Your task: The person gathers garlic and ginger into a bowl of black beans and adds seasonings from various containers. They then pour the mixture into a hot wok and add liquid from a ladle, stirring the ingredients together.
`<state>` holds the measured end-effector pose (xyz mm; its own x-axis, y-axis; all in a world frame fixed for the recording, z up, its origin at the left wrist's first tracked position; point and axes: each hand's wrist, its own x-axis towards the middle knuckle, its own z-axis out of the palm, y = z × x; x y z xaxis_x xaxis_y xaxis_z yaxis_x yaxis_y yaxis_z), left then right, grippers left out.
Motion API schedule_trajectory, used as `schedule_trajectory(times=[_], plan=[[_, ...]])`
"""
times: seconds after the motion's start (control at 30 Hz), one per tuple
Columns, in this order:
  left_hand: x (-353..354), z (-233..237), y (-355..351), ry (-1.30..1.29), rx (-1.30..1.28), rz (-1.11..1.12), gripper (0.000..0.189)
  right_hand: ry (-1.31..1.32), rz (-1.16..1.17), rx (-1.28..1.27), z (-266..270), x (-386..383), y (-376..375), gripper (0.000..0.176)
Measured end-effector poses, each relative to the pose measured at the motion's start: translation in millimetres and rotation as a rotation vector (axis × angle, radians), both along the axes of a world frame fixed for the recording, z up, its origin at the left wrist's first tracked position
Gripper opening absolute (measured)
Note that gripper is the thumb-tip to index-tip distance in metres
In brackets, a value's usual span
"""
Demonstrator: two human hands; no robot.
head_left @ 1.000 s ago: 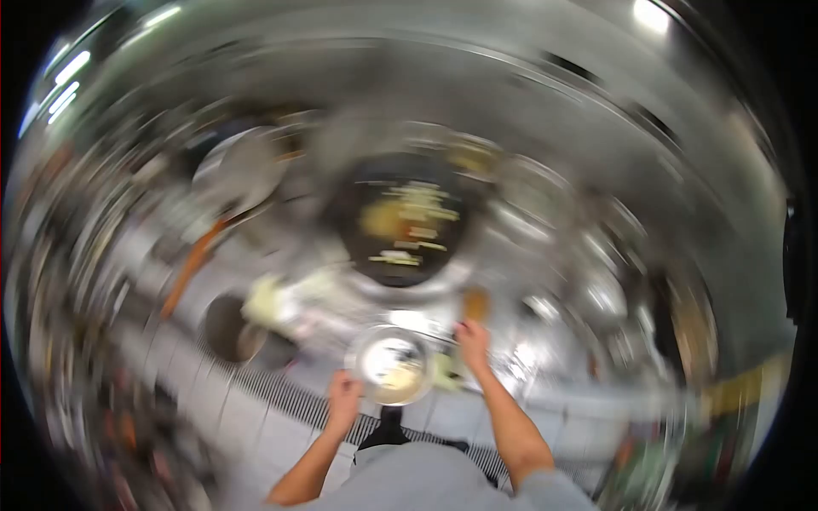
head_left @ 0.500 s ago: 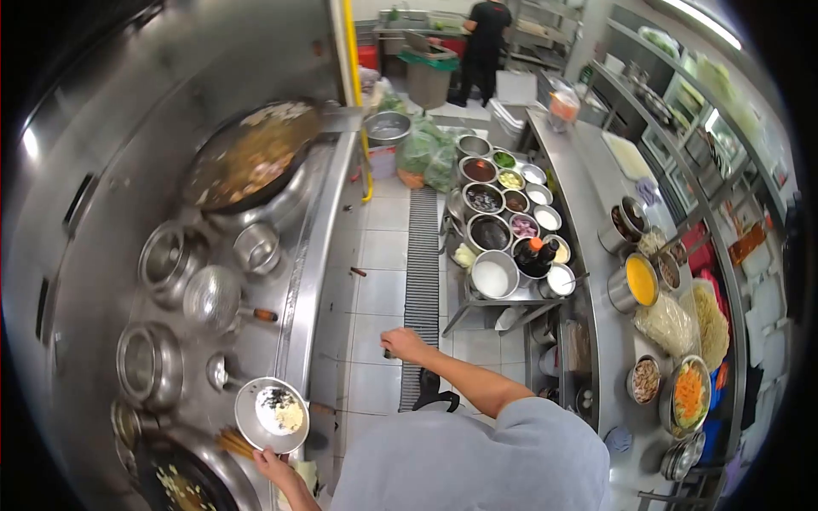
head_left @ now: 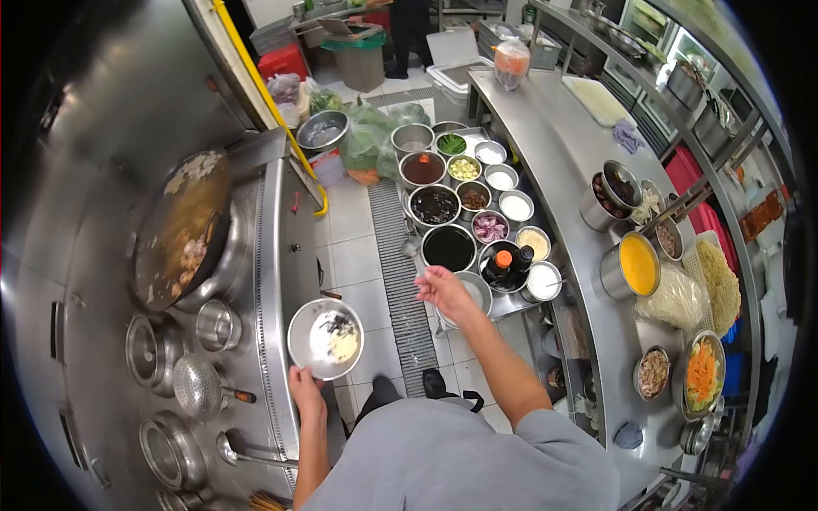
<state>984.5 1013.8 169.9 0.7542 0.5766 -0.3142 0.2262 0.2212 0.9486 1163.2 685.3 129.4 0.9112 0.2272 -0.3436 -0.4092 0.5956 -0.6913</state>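
Left hand point(head_left: 307, 394) grips a silvery bowl point(head_left: 301, 330) of black and yellowish contents point(head_left: 344, 344); whether the right hand point(head_left: 445, 289) holds anything is unclear.

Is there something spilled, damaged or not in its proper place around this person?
Nothing looks clearly spilled or damaged. A crumpled bluish cloth lies on the right-hand counter near a bowl of uncovered orange shreds; that closeness looks slightly untidy.

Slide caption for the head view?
Left hand holds a metal bowl by its edge; right hand is near a pot of dark liquid.
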Motion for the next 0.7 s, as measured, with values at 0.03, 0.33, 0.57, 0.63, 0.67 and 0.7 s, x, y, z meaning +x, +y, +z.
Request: schedule_trajectory(times=[0.03, 0.33, 0.57, 0.63, 0.67, 0.7], plan=[[20, -2, -6, 0.006, -0.006, -0.046, 0.012, 0.008, -0.05, -0.029, -1, 9, -12, 0.02], [184, -76, -25, -0.016, 0.189, -0.51, 0.018, -0.258, -0.296, -1.696, -24, 46, -51, 0.012], [274, -72, -38, -0.059, 0.351, -0.791, 0.017, -0.073, -0.17, -1.853, -43, 71, -40, 0.014], [294, -78, -39, -0.137, 0.37, -0.82, 0.017, -0.111, -0.218, -1.861, -64, 78, -43, 0.018], [300, -78, -38, -0.146, 0.394, -0.834, 0.017, 0.051, -0.143, -1.644, -73, 82, -47, 0.022], [305, -75, -38, -0.155, 0.417, -0.844, 0.017, 0.227, -0.19, -1.396, -69, 84, -46, 0.021]])
